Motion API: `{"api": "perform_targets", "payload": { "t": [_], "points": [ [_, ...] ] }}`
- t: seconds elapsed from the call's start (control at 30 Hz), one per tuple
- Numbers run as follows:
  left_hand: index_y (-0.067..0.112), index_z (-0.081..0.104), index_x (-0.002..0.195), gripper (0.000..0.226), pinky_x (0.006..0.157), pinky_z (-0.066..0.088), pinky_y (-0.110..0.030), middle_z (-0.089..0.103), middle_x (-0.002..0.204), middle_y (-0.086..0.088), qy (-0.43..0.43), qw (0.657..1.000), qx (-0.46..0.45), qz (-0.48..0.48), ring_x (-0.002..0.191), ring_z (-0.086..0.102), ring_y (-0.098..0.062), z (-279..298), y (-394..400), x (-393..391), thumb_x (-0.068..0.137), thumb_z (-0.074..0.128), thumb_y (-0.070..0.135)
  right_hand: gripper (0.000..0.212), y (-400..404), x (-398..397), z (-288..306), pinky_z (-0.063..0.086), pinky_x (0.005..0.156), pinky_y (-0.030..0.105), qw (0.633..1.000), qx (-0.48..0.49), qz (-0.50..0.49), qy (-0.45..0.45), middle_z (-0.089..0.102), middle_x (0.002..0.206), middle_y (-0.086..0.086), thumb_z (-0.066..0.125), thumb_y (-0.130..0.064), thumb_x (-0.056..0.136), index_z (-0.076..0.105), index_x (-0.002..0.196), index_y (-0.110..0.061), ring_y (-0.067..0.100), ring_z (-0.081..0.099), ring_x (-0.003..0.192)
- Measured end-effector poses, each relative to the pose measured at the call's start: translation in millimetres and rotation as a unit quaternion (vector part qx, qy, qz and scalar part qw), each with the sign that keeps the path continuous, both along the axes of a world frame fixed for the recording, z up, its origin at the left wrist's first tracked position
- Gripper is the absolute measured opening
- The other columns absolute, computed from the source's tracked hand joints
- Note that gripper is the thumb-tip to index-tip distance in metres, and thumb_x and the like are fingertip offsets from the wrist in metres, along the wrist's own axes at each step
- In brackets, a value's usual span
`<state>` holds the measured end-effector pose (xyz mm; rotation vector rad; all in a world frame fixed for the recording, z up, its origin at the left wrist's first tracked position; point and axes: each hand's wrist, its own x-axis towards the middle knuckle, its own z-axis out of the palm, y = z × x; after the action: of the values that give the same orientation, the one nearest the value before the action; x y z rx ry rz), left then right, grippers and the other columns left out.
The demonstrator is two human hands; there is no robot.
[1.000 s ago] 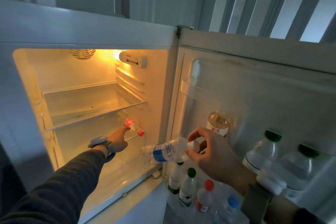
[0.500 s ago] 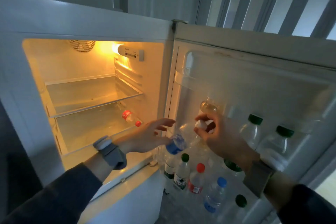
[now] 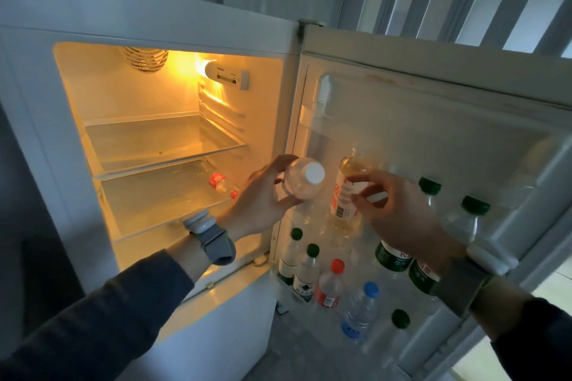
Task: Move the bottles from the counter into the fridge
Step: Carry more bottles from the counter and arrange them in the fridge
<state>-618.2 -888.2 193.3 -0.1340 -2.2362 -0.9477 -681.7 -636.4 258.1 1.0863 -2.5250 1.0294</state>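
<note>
Head view: left hand [image 3: 263, 201] grips white-capped bottle [image 3: 305, 178] at fridge [image 3: 185, 37] edge; right hand [image 3: 399, 210] loose.

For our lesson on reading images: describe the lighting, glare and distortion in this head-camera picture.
Head view: warm lamp glare blows out the fridge's back corner; the door and room stay dim and bluish; wide-angle lens bends the fridge top; left hand and its bottle look slightly soft.

view: one wide camera on the person's head | faces: forward and down into the open fridge [image 3: 173, 145] and its door [image 3: 433, 120] | near: close, both arms reach in from the bottom edge | shared: only one view, nothing to share
</note>
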Motion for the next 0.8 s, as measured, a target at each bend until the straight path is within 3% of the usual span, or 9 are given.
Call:
{"api": "perform_targets", "payload": {
  "t": [0.13, 0.2, 0.33, 0.6, 0.8],
  "points": [
    [0.027, 0.047, 0.137, 0.065, 0.106, 0.047, -0.032, 0.06, 0.129, 0.008, -0.013, 1.0, -0.018, -0.019, 0.12, 0.055, -0.01, -9.5, 0.8, -12.3, 0.083, 0.083, 0.022, 0.03, 7.4, -6.7, -7.0, 0.054, 0.069, 0.013, 1.0, 0.019, -0.019, -0.016, 0.065, 0.106, -0.019, 0.066, -0.025, 0.098, 0.065, 0.126, -0.037, -0.003, 0.066, 0.087],
    [0.027, 0.047, 0.137, 0.062, 0.105, 0.046, -0.039, 0.06, 0.131, 0.007, -0.014, 0.999, -0.037, -0.014, 0.12, 0.052, -0.01, -12.7, -0.8, -17.4, 0.085, 0.081, 0.02, 0.03, 9.4, -9.4, -7.6, 0.053, 0.064, 0.012, 0.999, 0.019, -0.024, -0.016, 0.065, 0.109, -0.016, 0.064, -0.021, 0.099, 0.065, 0.125, -0.037, -0.003, 0.066, 0.086],
    [0.029, 0.048, 0.138, 0.062, 0.104, 0.043, -0.041, 0.058, 0.132, 0.007, -0.025, 0.998, -0.062, 0.006, 0.122, 0.051, -0.015, -16.1, -6.1, -28.0, 0.086, 0.08, 0.022, 0.03, 17.1, -13.5, -6.5, 0.059, 0.073, 0.02, 0.999, 0.018, -0.025, -0.024, 0.062, 0.114, -0.015, 0.06, -0.017, 0.101, 0.066, 0.125, -0.035, 0.0, 0.064, 0.091],
    [0.037, 0.044, 0.147, 0.067, 0.102, 0.044, -0.046, 0.051, 0.134, 0.011, -0.071, 0.979, -0.167, 0.096, 0.123, 0.044, -0.018, -34.8, -28.4, -41.0, 0.087, 0.075, 0.042, 0.026, 19.9, -15.4, -10.3, 0.055, 0.071, 0.017, 0.999, 0.025, -0.024, -0.015, 0.059, 0.104, -0.022, 0.061, -0.015, 0.101, 0.068, 0.118, -0.033, 0.0, 0.063, 0.092],
    [0.034, 0.038, 0.15, 0.065, 0.102, 0.036, -0.036, 0.048, 0.13, 0.009, -0.107, 0.985, -0.078, 0.114, 0.115, 0.04, -0.012, -33.9, -26.2, -45.5, 0.093, 0.067, 0.047, 0.024, 20.0, -17.6, -14.4, 0.062, 0.077, 0.025, 0.999, 0.03, -0.036, -0.009, 0.065, 0.108, -0.015, 0.063, -0.016, 0.099, 0.068, 0.117, -0.031, 0.003, 0.066, 0.091]
  ]
}}
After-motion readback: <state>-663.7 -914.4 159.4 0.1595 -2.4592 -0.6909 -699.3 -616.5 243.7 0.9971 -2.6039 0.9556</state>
